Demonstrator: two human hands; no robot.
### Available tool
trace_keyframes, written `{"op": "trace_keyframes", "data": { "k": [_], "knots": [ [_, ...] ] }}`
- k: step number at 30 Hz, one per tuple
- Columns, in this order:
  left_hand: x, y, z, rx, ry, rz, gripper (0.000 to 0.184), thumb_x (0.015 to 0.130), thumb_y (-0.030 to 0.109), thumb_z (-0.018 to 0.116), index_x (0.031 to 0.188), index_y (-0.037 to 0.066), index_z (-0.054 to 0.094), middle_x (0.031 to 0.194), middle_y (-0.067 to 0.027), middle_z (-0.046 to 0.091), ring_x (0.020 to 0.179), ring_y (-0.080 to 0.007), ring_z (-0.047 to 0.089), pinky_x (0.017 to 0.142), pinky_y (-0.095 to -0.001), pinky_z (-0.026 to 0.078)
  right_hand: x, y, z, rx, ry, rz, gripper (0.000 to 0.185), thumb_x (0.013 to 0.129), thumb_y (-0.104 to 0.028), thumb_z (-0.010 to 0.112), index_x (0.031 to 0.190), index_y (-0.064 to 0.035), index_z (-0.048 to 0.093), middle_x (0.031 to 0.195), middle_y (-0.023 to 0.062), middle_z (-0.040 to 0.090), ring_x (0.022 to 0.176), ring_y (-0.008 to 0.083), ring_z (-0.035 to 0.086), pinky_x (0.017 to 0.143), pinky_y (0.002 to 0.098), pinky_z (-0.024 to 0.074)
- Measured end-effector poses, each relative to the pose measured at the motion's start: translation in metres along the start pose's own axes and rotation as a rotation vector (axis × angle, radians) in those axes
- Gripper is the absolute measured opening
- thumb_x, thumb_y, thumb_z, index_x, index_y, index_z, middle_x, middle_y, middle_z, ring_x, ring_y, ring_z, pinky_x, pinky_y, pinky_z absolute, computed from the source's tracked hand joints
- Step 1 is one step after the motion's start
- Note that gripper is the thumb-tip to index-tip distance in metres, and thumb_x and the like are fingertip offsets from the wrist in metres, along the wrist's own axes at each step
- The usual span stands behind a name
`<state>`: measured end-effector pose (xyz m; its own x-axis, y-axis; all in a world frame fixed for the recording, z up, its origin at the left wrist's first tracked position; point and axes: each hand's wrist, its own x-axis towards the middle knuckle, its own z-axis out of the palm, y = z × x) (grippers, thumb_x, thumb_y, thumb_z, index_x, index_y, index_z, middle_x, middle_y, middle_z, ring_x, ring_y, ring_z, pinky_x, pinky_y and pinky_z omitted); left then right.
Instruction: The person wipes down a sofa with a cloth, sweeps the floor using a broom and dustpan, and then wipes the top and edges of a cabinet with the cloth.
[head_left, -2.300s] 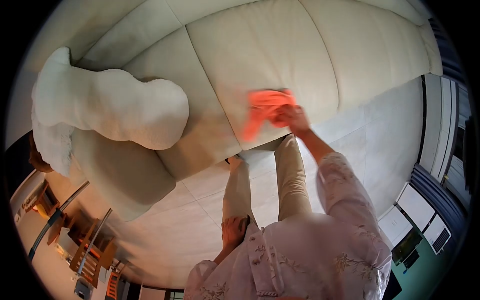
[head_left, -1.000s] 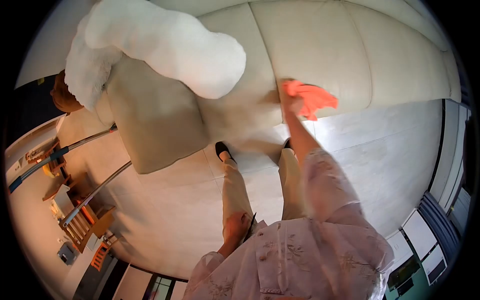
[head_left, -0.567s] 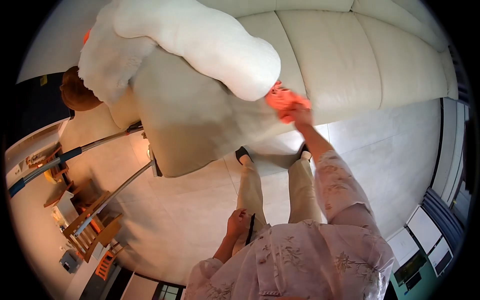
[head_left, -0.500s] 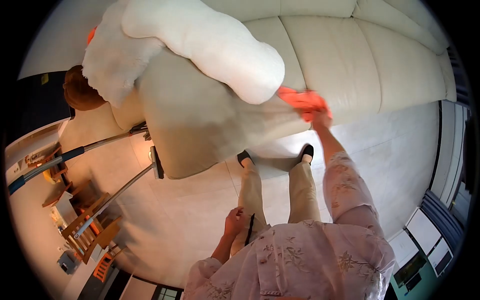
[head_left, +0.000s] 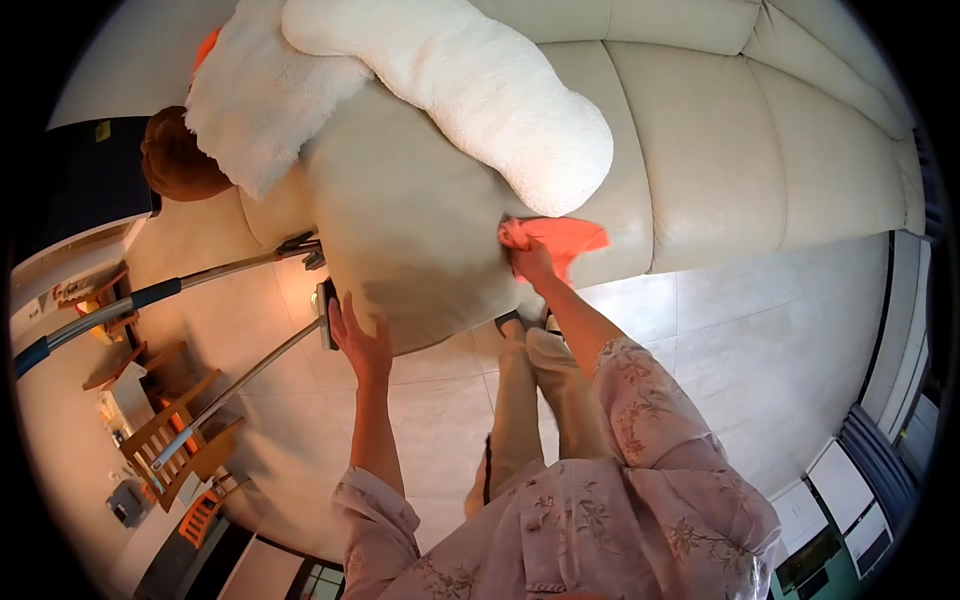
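Observation:
My right hand point(head_left: 533, 265) grips an orange-red cloth point(head_left: 575, 240) on the front part of the beige leather sofa point(head_left: 420, 210), just below the end of a long white plush cushion point(head_left: 480, 90). Part of the cloth fans out to the right of my fingers. My left hand point(head_left: 365, 345) is raised with spread fingers beside the sofa's front left corner, holding nothing. It is close to the dark head of a floor squeegee point(head_left: 328, 312); whether they touch I cannot tell.
A fluffy white cover point(head_left: 265, 100) and a brown round cushion point(head_left: 180, 160) lie at the sofa's left end. A vacuum-like pole point(head_left: 155, 293) reaches across the left side. Wooden chairs point(head_left: 175, 440) stand at lower left. Pale floor tiles point(head_left: 760, 310) extend right.
My right hand has swept left along the sofa with the cloth. My left hand has risen from beside my leg to the sofa's corner, its fingers now spread. My feet have shifted.

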<state>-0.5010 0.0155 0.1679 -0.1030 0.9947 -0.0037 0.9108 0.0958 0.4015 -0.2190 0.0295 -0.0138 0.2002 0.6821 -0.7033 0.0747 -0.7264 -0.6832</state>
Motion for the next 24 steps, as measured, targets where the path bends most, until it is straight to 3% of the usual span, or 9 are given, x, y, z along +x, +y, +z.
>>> {"op": "trace_keyframes", "data": {
  "k": [3, 5, 7, 9, 11, 15, 18, 21, 24],
  "knots": [
    [0.031, -0.01, 0.012, 0.077, -0.023, 0.027, 0.071, 0.075, 0.017, 0.069, 0.138, 0.011, 0.035, 0.143, -0.023, 0.026, 0.132, -0.0373, 0.025, 0.106, -0.0463, 0.024, 0.008, -0.016, 0.015, -0.017, 0.087, -0.074, 0.02, 0.081, -0.011, 0.058, 0.101, -0.0062, 0.058, 0.091, 0.0094, 0.062, 0.091, 0.0221, 0.058, 0.075, 0.032, 0.0455],
    [0.044, -0.017, 0.028, -0.033, -0.23, -0.037, 0.082, 0.072, 0.024, 0.072, 0.141, 0.015, 0.029, 0.146, -0.0229, 0.019, 0.135, -0.0375, 0.019, 0.107, -0.0477, 0.022, 0.009, -0.025, 0.02, 0.045, 0.121, -0.186, 0.023, 0.08, -0.012, 0.061, 0.102, -0.0044, 0.058, 0.094, 0.0101, 0.059, 0.09, 0.0255, 0.057, 0.073, 0.0337, 0.0456],
    [0.044, -0.006, 0.04, 0.03, -0.291, -0.1, 0.091, 0.07, 0.03, 0.073, 0.144, 0.018, 0.023, 0.148, -0.0226, 0.013, 0.137, -0.0378, 0.014, 0.107, -0.0499, 0.02, -0.014, -0.071, 0.016, -0.02, 0.057, -0.595, 0.023, 0.08, -0.012, 0.06, 0.102, -0.0041, 0.058, 0.1, 0.0115, 0.057, 0.089, 0.0291, 0.056, 0.073, 0.0352, 0.0456],
    [0.044, -0.005, 0.044, 0.131, -0.279, -0.137, 0.096, 0.069, 0.034, 0.074, 0.145, 0.02, 0.019, 0.149, -0.0222, 0.009, 0.138, -0.0381, 0.011, 0.107, -0.0516, 0.018, -0.027, -0.096, 0.021, -0.152, 0.012, -0.59, 0.026, 0.078, -0.011, 0.061, 0.103, -0.0082, 0.06, 0.105, 0.0101, 0.055, 0.093, 0.0295, 0.055, 0.077, 0.0386, 0.0448],
    [0.046, -0.017, 0.047, 0.116, -0.346, -0.121, 0.103, 0.067, 0.038, 0.075, 0.147, 0.024, 0.011, 0.15, -0.0212, 0.005, 0.138, -0.0387, 0.008, 0.106, -0.0559, 0.018, -0.039, -0.117, 0.026, -0.386, -0.11, -0.935, 0.027, 0.077, -0.011, 0.061, 0.103, -0.0148, 0.062, 0.105, 0.0075, 0.054, 0.098, 0.0285, 0.053, 0.081, 0.0423, 0.0436],
    [0.055, 0.006, 0.041, 0.149, -0.43, -0.213, 0.101, 0.068, 0.037, 0.074, 0.146, 0.025, 0.011, 0.151, -0.0205, 0.002, 0.139, -0.0388, 0.006, 0.105, -0.0589, 0.02, -0.056, -0.124, 0.032, -0.678, -0.112, -1.077, 0.029, 0.076, -0.011, 0.058, 0.104, -0.0196, 0.063, 0.104, 0.0056, 0.052, 0.102, 0.0278, 0.051, 0.084, 0.0437, 0.0422],
    [0.057, 0.014, 0.041, 0.196, -0.456, -0.296, 0.1, 0.069, 0.036, 0.074, 0.146, 0.025, 0.011, 0.151, -0.0199, 0.0, 0.139, -0.039, 0.004, 0.104, -0.0603, 0.02, -0.046, -0.1, 0.025, -0.549, -0.191, -0.878, 0.036, 0.078, -0.01, 0.055, 0.111, -0.0237, 0.06, 0.102, 0.0066, 0.051, 0.103, 0.0296, 0.05, 0.089, 0.043, 0.0414],
    [0.054, 0.012, 0.036, 0.165, -0.486, -0.289, 0.098, 0.071, 0.035, 0.073, 0.146, 0.025, 0.011, 0.151, -0.0202, 0.0, 0.139, -0.0389, 0.003, 0.105, -0.0604, 0.019, -0.045, -0.078, 0.007, -0.52, -0.142, -0.638, 0.043, 0.08, -0.009, 0.053, 0.12, -0.024, 0.055, 0.11, 0.0065, 0.051, 0.105, 0.0313, 0.051, 0.09, 0.0423, 0.041],
    [0.061, 0.015, 0.038, 0.161, -0.49, -0.276, 0.097, 0.072, 0.031, 0.072, 0.146, 0.025, 0.011, 0.15, -0.0218, -0.001, 0.139, -0.0393, 0.003, 0.105, -0.0603, 0.017, -0.025, -0.047, -0.003, -0.762, 0.083, -0.536, 0.042, 0.082, -0.013, 0.053, 0.123, -0.0185, 0.051, 0.118, 0.0094, 0.051, 0.108, 0.0316, 0.051, 0.087, 0.0416, 0.0436]
  ]
}}
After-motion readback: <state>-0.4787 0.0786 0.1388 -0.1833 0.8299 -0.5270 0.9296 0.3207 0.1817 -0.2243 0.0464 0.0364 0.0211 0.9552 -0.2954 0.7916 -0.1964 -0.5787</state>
